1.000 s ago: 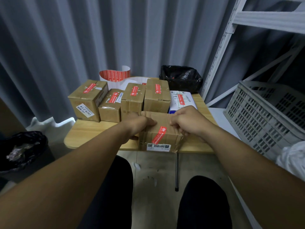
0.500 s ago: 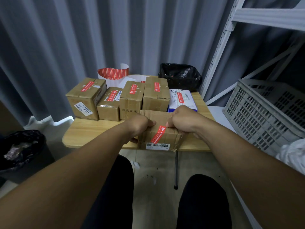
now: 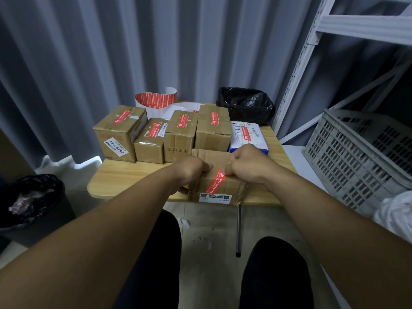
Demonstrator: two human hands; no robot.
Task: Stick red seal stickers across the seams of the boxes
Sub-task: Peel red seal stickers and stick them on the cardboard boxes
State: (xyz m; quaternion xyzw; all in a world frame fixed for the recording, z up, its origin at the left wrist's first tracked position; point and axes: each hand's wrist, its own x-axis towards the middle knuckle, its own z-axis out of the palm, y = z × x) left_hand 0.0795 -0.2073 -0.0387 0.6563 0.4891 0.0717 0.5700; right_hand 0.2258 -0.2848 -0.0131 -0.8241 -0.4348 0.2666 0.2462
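The front box [image 3: 217, 161] sits at the near edge of the wooden table [image 3: 124, 177], clasped between both hands. The left hand [image 3: 189, 171] grips its left side, thumb lying across the top and the other fingers curled round the left face. The right hand [image 3: 245, 165] is curled over the right part of the top, knuckles bent, its fingertips touching the upper end of the red seal sticker [image 3: 215, 182] – whether they pinch that end or only press it cannot be told. The sticker runs on a slant from just beside the right fingertips, over the top edge between the two hands and down the near face, ending just above a white label [image 3: 215, 197]. Just beyond the hands stands a row of boxes [image 3: 180, 134], each with a red strip on top, and just beyond the right hand lies a white parcel [image 3: 247, 134] with its own strip. Further back from the grip, a curled sticker sheet [image 3: 156, 100] and a black bag [image 3: 245, 104] stand against the curtain. Well off to the right of the right arm sits a grey crate [image 3: 356, 152] – on the other side, well apart from the left arm, a lined bin [image 3: 31, 197].
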